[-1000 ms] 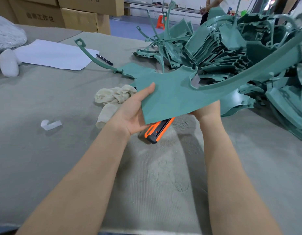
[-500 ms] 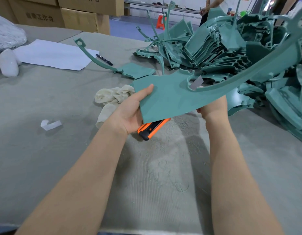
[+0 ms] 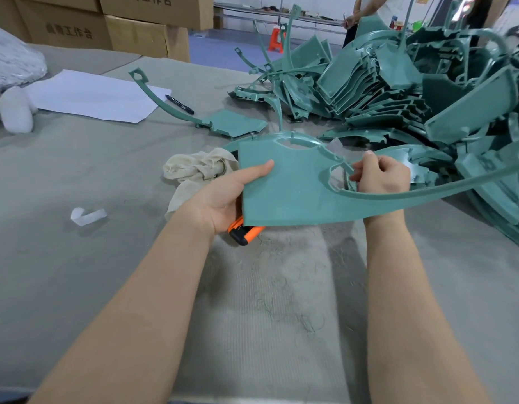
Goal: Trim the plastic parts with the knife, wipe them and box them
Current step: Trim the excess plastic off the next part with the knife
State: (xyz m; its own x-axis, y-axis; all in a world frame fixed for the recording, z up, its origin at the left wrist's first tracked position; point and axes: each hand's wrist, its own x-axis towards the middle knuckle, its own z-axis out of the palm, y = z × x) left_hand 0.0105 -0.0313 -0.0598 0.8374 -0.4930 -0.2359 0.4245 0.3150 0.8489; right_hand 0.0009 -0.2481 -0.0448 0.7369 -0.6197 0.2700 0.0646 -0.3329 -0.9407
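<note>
A flat green plastic part (image 3: 284, 185) with a long curved arm covers most of an orange knife (image 3: 244, 233).

The flat teal-green moulded plastic part (image 3: 284, 185) is smooth with a soft sheen, like the heaped teal plastic parts (image 3: 398, 91) behind it. The grey table covering (image 3: 281, 301) looks like matt, fuzzy, ribbed felt. The crumpled cream rag (image 3: 194, 170) is soft woven cloth; the large white sheet (image 3: 92, 97) is smooth matt paper.

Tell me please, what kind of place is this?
Probably a factory finishing bench: a heap of green moulded parts, stacked cardboard cartons behind, and an orange knife under the held part.
</note>
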